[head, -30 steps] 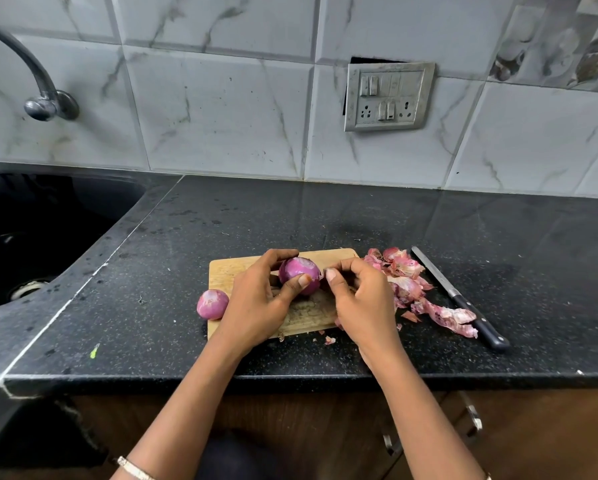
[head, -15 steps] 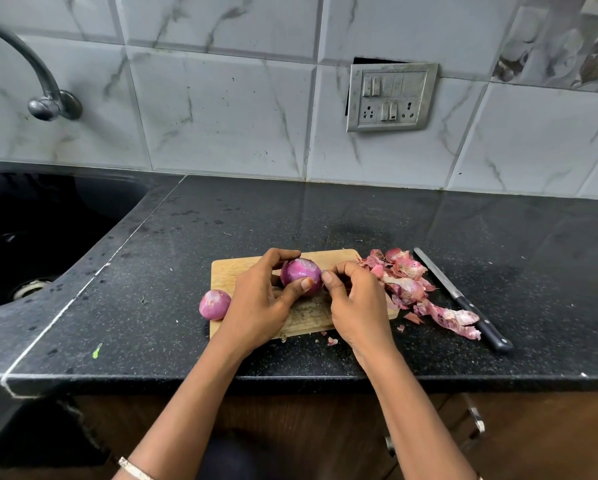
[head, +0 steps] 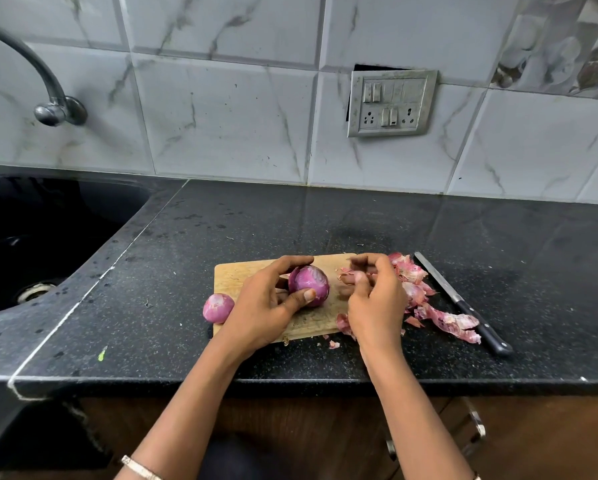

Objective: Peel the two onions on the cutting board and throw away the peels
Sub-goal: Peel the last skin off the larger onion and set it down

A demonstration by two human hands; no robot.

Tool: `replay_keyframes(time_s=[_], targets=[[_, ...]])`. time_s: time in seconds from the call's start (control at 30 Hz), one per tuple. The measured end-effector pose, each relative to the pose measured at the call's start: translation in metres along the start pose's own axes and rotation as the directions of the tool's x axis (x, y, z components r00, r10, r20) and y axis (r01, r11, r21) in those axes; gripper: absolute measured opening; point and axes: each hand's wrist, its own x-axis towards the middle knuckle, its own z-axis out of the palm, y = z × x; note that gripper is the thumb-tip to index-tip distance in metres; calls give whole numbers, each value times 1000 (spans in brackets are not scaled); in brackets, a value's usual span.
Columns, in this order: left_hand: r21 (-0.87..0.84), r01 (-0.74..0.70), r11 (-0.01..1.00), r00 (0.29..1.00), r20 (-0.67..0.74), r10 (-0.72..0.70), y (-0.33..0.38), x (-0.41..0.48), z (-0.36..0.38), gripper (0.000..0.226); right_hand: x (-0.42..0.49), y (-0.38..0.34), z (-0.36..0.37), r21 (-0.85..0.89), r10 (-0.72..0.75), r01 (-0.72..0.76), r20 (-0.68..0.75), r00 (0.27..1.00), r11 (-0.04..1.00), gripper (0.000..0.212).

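Observation:
My left hand (head: 268, 310) grips a purple onion (head: 309, 284) between thumb and fingers, just above the wooden cutting board (head: 233, 275). My right hand (head: 373, 299) is a little to the right of that onion, its fingers pinched on a small strip of peel (head: 346, 277). A second, smaller onion (head: 218, 308) lies at the board's left edge, partly on the counter. A heap of pink peels (head: 425, 299) lies to the right of the board, partly behind my right hand.
A black-handled knife (head: 464, 304) lies on the dark counter beside the peels. A black sink (head: 48, 237) with a tap (head: 48, 98) is at the left. Small peel scraps (head: 332, 344) lie near the counter's front edge. A switch plate (head: 391, 103) sits on the tiled wall.
My right hand has pulled away from the onion to the right, taking a strip of peel with it. My left hand still holds the onion, now more exposed.

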Motion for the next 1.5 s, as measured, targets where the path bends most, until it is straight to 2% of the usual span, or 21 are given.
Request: replay_keyframes(time_s=[0.07, 0.17, 0.23, 0.37, 0.43, 0.53, 0.63, 0.83, 0.93, 1.07, 1.3, 1.5], targets=[[-35, 28, 999, 1000, 6, -28, -1, 0, 1, 51, 0, -1, -5, -9, 0, -1, -40, 999, 1000, 39], [-36, 24, 999, 1000, 9, -24, 0, 1, 2, 53, -1, -2, -11, -18, -59, 58, -85, 995, 998, 12], [-21, -8, 1000, 1000, 20, 8, 2, 1, 3, 53, -2, -3, -16, -38, -104, 102, -73, 992, 994, 3], [-22, -56, 998, 994, 89, 57, 5, 0, 6, 53, 2, -16, -25, 12, -173, 174, 163, 971, 985, 16], [-16, -71, 997, 991, 113, 73, 6, -1, 7, 53, 3, -16, -26, 27, -189, 187, 210, 959, 982, 21], [-27, -72, 997, 990, 117, 74, 8, -2, 6, 53, 2, -7, -26, -56, -213, 217, 60, 975, 975, 25], [-26, -82, 996, 988, 126, 85, 11, -4, 6, 54, -3, -2, -28, -41, -232, 231, -16, 973, 972, 8], [-27, -75, 997, 987, 138, 78, 14, -5, 6, 54, -11, -3, -30, 48, -364, 361, 162, 917, 931, 11], [-49, -44, 998, 989, 138, 51, 14, -6, 5, 55, -11, -3, -31, 83, -367, 358, 170, 915, 930, 14], [-95, 10, 995, 986, 169, 6, 15, -5, 6, 58, -7, -1, -32, 185, -337, 313, 114, 935, 931, 11], [-148, 50, 988, 986, 165, -25, 12, -4, 7, 61, -6, 2, -29, 292, -271, 221, 143, 952, 930, 14], [-169, 50, 984, 985, 169, -21, 10, -4, 8, 60, -8, 2, -28, 277, -308, 267, 115, 944, 923, 15]])
